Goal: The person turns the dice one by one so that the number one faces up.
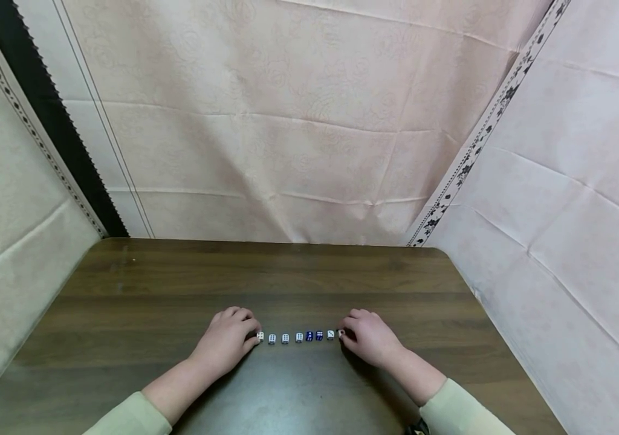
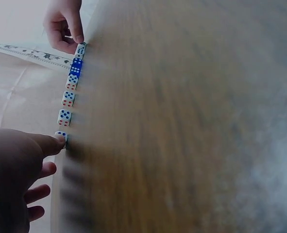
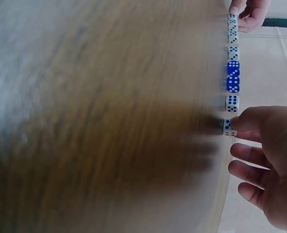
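Observation:
Several small dice stand in a row across the table. Two blue dice, a left one (image 1: 309, 336) and a right one (image 1: 319, 335), sit side by side among white ones. At the row's left end my left hand (image 1: 226, 343) pinches a white die (image 1: 260, 336); its thumb covers part of that die (image 2: 62, 138) in the left wrist view. My right hand (image 1: 370, 339) pinches the white die (image 1: 341, 333) at the right end, and its thumb lies over one side in the right wrist view. Another white die (image 3: 232, 103) stands between the right-end die and the blue pair.
The brown wooden table (image 1: 266, 272) has rounded far corners. Pale patterned cloth (image 1: 298, 121) hangs behind it, with more white cloth (image 1: 570, 181) along the right and left sides. A dark strip (image 1: 54, 115) runs down at the back left.

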Demonstrator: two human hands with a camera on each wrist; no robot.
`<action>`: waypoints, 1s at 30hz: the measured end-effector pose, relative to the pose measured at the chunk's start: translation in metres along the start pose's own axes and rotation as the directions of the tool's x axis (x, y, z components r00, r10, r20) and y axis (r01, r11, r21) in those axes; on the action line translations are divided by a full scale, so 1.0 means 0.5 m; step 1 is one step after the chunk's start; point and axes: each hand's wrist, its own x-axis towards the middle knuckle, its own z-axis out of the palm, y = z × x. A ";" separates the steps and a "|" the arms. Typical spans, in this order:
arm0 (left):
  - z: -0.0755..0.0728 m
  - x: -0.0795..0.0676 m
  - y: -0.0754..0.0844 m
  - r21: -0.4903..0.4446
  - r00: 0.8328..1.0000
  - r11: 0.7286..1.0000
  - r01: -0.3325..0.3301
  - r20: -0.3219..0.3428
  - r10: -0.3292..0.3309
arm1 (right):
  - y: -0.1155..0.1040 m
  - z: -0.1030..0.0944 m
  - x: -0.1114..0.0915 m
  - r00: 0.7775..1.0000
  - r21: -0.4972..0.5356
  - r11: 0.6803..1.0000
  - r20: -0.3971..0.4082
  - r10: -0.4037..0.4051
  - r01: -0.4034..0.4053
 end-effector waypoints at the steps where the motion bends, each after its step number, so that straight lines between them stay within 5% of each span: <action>1: 0.000 0.000 0.000 0.000 1.000 1.000 0.000 0.000 0.000 | 0.000 0.000 0.000 1.000 0.000 1.000 -0.003 -0.002 0.002; 30: 0.008 -0.003 -0.004 -0.060 0.999 0.998 0.032 -0.003 -0.032 | -0.016 -0.008 0.001 0.999 0.041 0.998 0.022 0.036 -0.036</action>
